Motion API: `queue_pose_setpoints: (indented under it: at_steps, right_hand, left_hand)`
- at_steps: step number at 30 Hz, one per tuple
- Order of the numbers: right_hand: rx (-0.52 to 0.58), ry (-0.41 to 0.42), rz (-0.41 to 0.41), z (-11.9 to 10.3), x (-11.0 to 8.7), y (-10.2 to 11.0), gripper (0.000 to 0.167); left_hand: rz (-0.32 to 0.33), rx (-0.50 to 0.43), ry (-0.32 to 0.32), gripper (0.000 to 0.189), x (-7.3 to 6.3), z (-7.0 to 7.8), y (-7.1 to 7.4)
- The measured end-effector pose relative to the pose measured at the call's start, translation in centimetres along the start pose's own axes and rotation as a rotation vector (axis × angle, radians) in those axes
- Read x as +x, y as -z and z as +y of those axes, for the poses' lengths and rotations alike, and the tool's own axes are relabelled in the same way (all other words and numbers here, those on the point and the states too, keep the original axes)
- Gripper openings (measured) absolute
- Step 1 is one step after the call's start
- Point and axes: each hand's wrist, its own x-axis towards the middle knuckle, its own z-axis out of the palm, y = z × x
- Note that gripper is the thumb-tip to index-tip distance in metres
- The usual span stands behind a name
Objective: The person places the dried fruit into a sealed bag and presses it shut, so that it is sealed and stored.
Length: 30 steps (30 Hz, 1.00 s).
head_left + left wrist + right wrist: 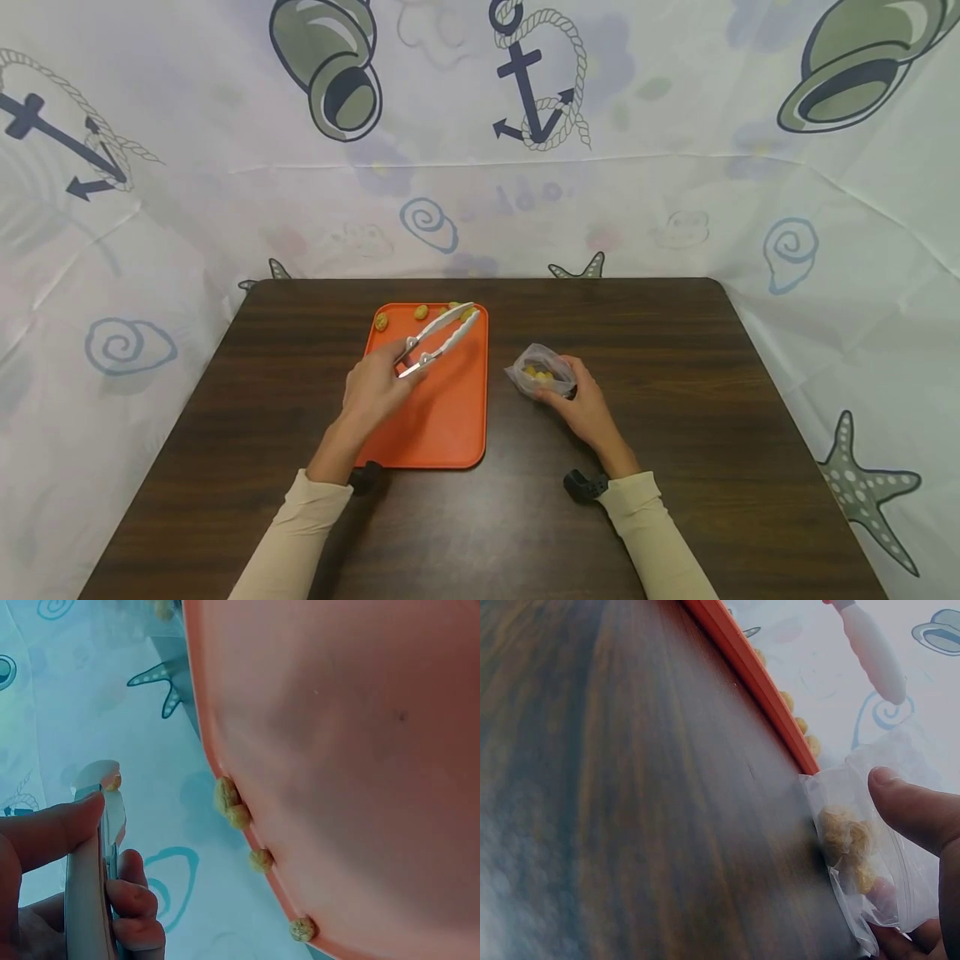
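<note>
In the head view my left hand [378,387] grips metal tongs with pale tips [450,329] over the orange tray [442,417]. A yellowish lump [114,782] shows beside the tong tips in the left wrist view; whether they pinch it I cannot tell. Several knobbly yellow-brown pieces [421,312] lie along the tray's far edge. To the right of the tray, my right hand [588,408] holds a clear plastic bag [536,358] with its mouth spread. Inside the bag are several similar pieces [847,836], and the right thumb [907,799] lies against the plastic.
Tray and bag are on a dark wood-grain table [637,333]. A white cloth [480,217] printed with anchors, shells and starfish hangs behind and at both sides of the table. A black wrist camera [585,486] sits on the right wrist.
</note>
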Motion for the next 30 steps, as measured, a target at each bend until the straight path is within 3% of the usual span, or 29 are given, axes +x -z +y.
queue_pose_setpoints:
  at_steps: [8,30]
  right_hand:
    - [-0.006,0.007,0.0,0.1,0.0,0.0,0.07]
    - [-0.008,-0.004,0.011,0.4,0.2,-0.2,0.068]
  left_hand:
    - [-0.006,0.008,-0.011,0.03,-0.3,0.7,0.1]
    - [-0.077,-0.041,-0.153,0.02,-0.6,2.8,-0.8]
